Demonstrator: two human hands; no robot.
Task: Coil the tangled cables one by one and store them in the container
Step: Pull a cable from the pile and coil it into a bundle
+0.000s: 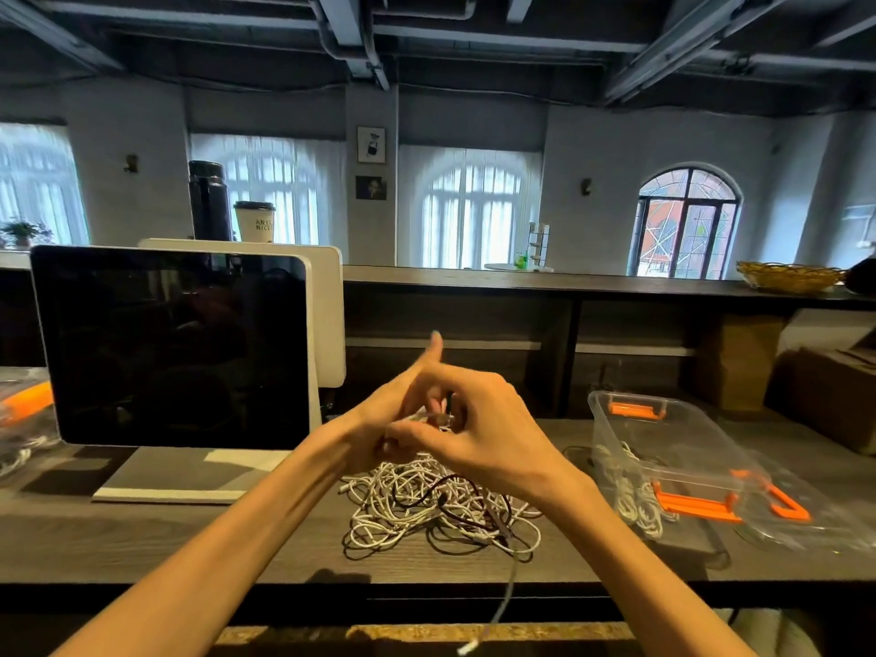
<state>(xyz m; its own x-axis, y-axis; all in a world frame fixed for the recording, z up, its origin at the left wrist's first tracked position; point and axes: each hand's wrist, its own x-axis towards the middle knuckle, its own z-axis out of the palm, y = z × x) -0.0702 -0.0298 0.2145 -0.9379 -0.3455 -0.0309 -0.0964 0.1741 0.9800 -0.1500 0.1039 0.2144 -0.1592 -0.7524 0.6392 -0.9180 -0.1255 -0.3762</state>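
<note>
Hands meeting above cable pile: left hand (396,410) and right hand (479,429) both pinching one white cable (429,416), left thumb sticking up. Tangled cables (436,507) lying on wooden counter (189,542). Clear container (663,448) with orange latches sitting right of pile, holding coiled white cables (637,500). Dark monitor (170,343) standing left.

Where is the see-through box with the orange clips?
The clear plastic container with orange latches sits on the dark wooden counter, on the right side of the head view, just right of the tangled pile of white cables.
</note>
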